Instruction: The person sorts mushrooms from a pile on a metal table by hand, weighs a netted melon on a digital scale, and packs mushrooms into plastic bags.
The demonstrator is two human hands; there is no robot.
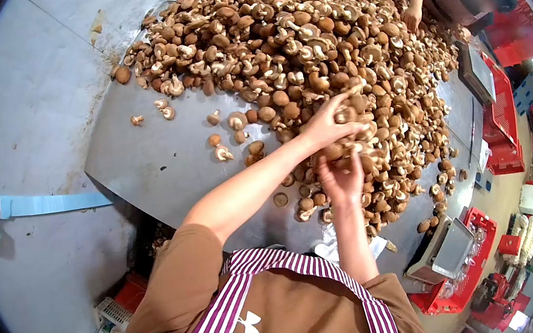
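Note:
A large heap of brown-capped shiitake mushrooms [249, 29] with pale stems covers much of the metal table. My left hand [327, 122] reaches over the heap's near edge, its thumb and fingers curved around a shiitake mushroom [344, 114]; motion blurs the mushrooms at its fingertips. Just below it, my right hand [343, 180] is palm up with its fingers apart. Another shiitake mushroom [333, 151] lies against those fingertips, and I see no firm grip on it. The heap and the blur partly hide the fingers of both hands.
Loose mushrooms [237, 121] lie on the metal tabletop [144, 141] left of the heap. Across the heap, another person's hand [413, 16] touches the mushrooms. At the right stand red crates [500, 118] and a grey tray [453, 250]. A pale blue strip [51, 202] lies at left.

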